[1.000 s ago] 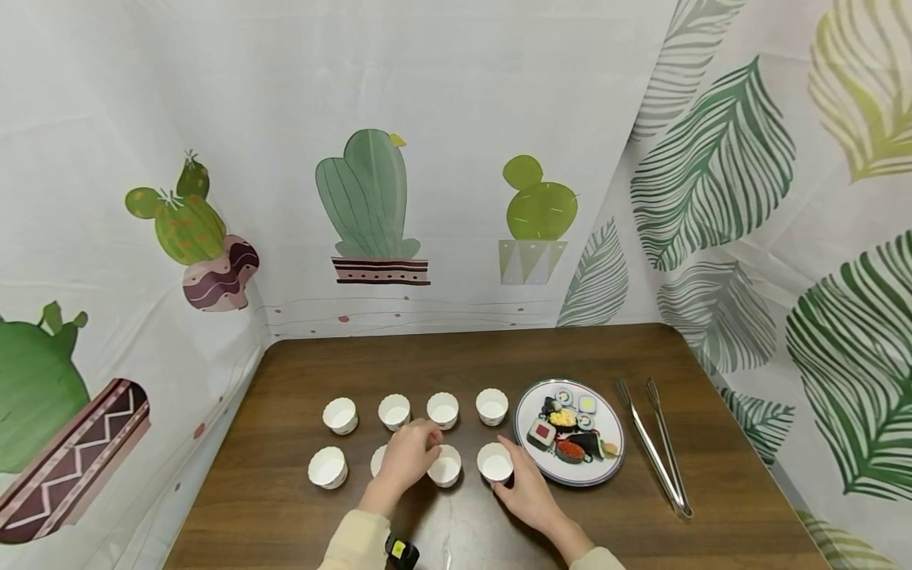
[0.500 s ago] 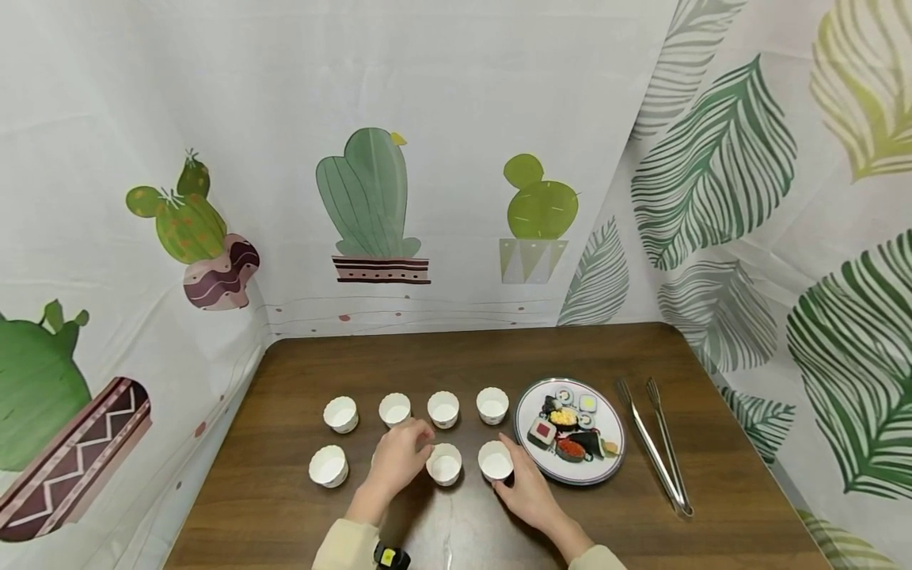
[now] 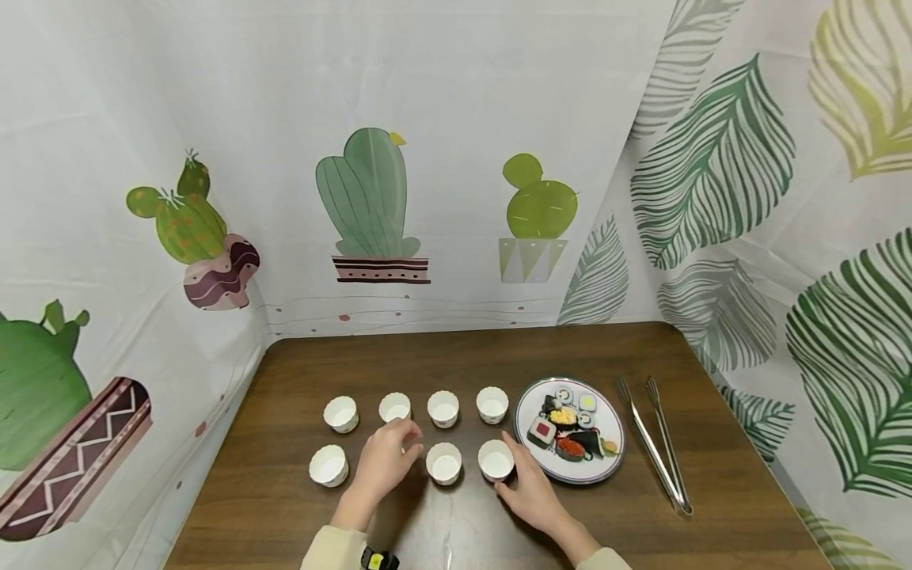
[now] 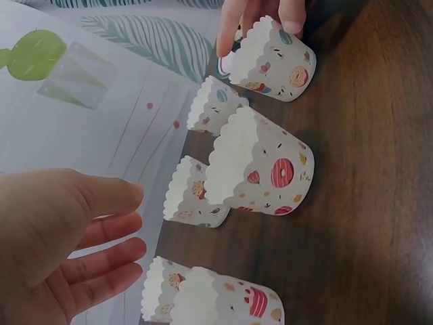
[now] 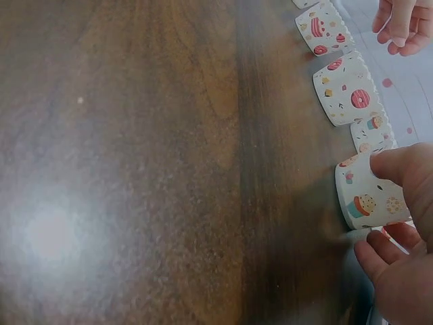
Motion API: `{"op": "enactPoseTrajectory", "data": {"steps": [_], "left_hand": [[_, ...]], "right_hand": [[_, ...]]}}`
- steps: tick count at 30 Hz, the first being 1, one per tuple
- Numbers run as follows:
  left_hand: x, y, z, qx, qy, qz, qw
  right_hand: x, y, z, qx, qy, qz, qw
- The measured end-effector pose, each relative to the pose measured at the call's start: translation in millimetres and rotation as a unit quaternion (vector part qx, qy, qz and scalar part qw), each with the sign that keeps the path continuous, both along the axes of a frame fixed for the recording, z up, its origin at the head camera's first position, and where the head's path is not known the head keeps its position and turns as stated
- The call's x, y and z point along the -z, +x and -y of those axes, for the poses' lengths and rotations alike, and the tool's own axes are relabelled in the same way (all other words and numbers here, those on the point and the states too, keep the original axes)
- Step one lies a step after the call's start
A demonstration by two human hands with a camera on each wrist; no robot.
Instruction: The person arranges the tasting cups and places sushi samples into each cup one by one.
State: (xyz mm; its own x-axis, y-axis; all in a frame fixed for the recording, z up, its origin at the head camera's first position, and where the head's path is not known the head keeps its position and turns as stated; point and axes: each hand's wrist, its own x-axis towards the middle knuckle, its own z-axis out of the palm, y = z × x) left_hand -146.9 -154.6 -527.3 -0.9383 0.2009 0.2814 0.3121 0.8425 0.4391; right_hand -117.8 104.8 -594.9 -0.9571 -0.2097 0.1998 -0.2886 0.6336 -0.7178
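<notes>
White paper baking cups with scalloped rims and printed sweets stand upright in two rows. My right hand (image 3: pixel 530 487) holds the near row's rightmost baking cup (image 3: pixel 495 461); in the right wrist view its thumb lies on the printed wall of that cup (image 5: pixel 371 196), with the fingers at the far side. My left hand (image 3: pixel 385 459) hovers over the near row, its fingers loosely bent around nothing. Beneath it, one baking cup is mostly hidden in the head view, but shows as the cake-printed cup (image 4: pixel 237 298) in the left wrist view. Another baking cup (image 3: pixel 444 464) stands between the hands.
Right of the cups lies a round plate (image 3: pixel 523 423) with several sushi pieces (image 3: pixel 570 450). Metal tongs (image 3: pixel 651 451) lie further right on the brown wooden table (image 3: pixel 299 530). A patterned cloth (image 3: pixel 456 95) hangs behind the table.
My left hand has moved left, away from the cup between the hands, which now shows fully. My right hand stays at the same cup.
</notes>
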Motion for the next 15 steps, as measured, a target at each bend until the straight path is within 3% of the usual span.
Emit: {"op": "enactPoseTrajectory", "data": {"steps": [8,15], "left_hand": [[-0.3,-1.4,10.8,-0.016,0.007,-0.017,0.9997],[-1.7,-3.8,24.7,-0.037,0.018,-0.017,0.9990]], "right_hand": [[-9.5,6.1,-5.0,0.004,0.010,-0.001,1.000],[-16.4,8.4,-11.4,0.011,-0.023,-0.003,1.000]]}}
